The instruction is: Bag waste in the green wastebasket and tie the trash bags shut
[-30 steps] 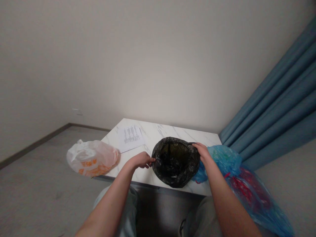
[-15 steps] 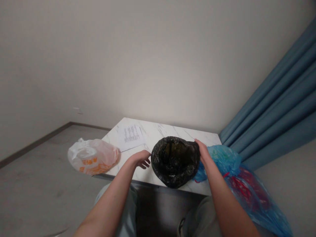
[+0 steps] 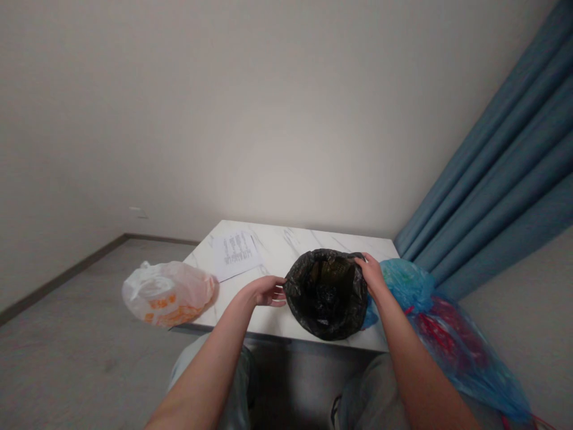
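Observation:
A black trash bag (image 3: 308, 310) stands mouth-up over the front part of the marble-patterned table, its rim spread in a wide round. Crumpled black plastic shows inside; whether a bin supports it from within is hidden. At the rim's left side, my left hand (image 3: 267, 291) pinches the edge between thumb and index finger, the other fingers loosely stretched below. My right hand (image 3: 371, 272) grips the rim at its upper right, thumb toward the inside and fingers over the outer edge.
The white table (image 3: 268, 325) stands against the wall. On it lies a printed sheet (image 3: 237, 254). A white-and-orange plastic bag (image 3: 170, 292) overhangs its left corner. Blue plastic bags (image 3: 407, 283), one with red contents, lie at right near the blue curtain (image 3: 487, 173).
The black bag has shifted slightly right in view. My left hand has moved right and closed on its rim, and my right thumb now reaches over the edge.

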The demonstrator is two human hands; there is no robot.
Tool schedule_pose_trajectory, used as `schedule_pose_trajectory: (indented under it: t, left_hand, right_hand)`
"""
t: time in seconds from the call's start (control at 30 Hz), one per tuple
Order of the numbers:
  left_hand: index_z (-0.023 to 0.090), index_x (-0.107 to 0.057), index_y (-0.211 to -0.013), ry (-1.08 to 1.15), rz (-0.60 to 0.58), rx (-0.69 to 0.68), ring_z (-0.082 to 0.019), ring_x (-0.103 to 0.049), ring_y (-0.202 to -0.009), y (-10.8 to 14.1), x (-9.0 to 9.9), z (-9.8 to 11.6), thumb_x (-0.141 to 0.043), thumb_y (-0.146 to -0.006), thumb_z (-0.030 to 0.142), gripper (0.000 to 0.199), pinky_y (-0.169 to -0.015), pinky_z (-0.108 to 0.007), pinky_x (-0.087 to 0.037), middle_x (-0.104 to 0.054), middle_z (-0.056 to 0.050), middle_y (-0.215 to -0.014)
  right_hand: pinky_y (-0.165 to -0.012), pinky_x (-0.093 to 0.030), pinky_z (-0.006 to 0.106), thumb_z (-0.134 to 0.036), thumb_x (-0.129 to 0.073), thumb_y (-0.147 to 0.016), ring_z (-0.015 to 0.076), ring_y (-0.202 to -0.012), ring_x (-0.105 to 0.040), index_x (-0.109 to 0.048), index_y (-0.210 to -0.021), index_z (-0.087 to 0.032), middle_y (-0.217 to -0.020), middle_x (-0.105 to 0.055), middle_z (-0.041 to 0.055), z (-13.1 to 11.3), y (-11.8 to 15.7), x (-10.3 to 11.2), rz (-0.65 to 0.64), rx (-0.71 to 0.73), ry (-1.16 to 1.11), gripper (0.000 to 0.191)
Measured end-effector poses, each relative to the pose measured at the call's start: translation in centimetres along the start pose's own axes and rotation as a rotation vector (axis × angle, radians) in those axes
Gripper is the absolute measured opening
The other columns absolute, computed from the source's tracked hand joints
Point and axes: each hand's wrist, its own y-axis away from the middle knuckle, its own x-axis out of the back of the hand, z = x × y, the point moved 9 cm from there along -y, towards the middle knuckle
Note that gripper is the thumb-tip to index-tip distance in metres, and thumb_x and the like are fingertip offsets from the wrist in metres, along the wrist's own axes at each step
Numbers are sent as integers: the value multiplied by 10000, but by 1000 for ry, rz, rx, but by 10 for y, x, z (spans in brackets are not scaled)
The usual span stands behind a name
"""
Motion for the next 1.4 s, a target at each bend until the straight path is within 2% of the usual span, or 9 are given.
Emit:
schedule_pose_trajectory:
  t: [0.3,0.43,0.53,0.73,0.83,0.97,1.1,1.23,1.4]
  left_hand:
    - [187,-555,-696,-274,497,-458,-123,-487,-379,7,38,45,-679,-739,203,132,-437,-223,-395,-480,37,-426]
    - [171,-581,-792,-298,598,-589,-142,-526,-382,12,37,61,-617,-821,289,127,-431,-247,-435,-534,11,-492]
    - [147,-604,-907,-300,604,-598,-150,-553,-407,13,31,66,-532,-882,328,196,-458,-264,-471,-560,4,-541]
    - [137,-642,-864,-326,518,-626,-178,-625,-605,24,19,70,-619,-803,370,242,-567,-271,-479,-663,-53,-680]
    - [153,-631,-874,-194,330,-713,-174,-642,-727,29,9,74,-695,-693,283,232,-666,-266,-487,-695,-57,-787]
    - [201,-597,-1148,-130,170,-759,-163,-635,-781,34,-2,77,-673,-644,170,511,-676,-264,-486,-691,-61,-966]
    - [221,-539,-1326,-241,240,-780,-191,-646,-844,34,-1,80,-635,-683,163,653,-728,-311,-510,-676,-97,-1081]
    - [164,-605,-1244,-266,328,-788,-218,-650,-896,32,5,81,-664,-682,202,566,-820,-345,-509,-685,-113,-1053]
    - [114,-597,-1218,-193,359,-474,-244,-667,-915,32,23,47,-713,-732,479,619,-783,-342,-509,-695,-182,-1115]
  right_hand:
    - [-675,-446,271,-489,-660,-668,196,-730,-599,-662,-778,-217,-763,-691,12,5,3,12,-5,-21,32,293]
    - [-658,-419,277,-492,-612,-692,193,-696,-552,-619,-789,-224,-715,-645,7,4,-1,18,93,68,177,286]
    - [-695,-421,281,-481,-556,-743,195,-719,-550,-585,-772,-235,-714,-634,9,-1,-1,11,83,153,256,250]
    - [-660,-397,286,-365,-565,-740,178,-627,-548,-660,-814,-198,-682,-643,6,3,8,-19,-196,113,456,206]
    - [-625,-371,265,-359,-560,-775,156,-611,-524,-656,-719,-185,-648,-627,-3,-3,22,-37,-388,168,462,206]
    - [-643,-373,258,-398,-584,-797,163,-675,-534,-663,-726,-176,-674,-625,-3,-9,40,-59,-562,267,476,246]
    - [-688,-388,276,-434,-555,-820,176,-704,-545,-656,-719,-181,-709,-639,16,-16,33,-59,-419,335,560,291]
    - [-729,-414,297,-529,-465,-854,201,-750,-585,-638,-743,-193,-763,-674,45,-16,11,-43,-149,260,514,394]
    - [-800,-445,337,-586,-405,-840,247,-846,-634,-699,-782,-164,-886,-722,114,4,-12,-40,-101,90,461,517]
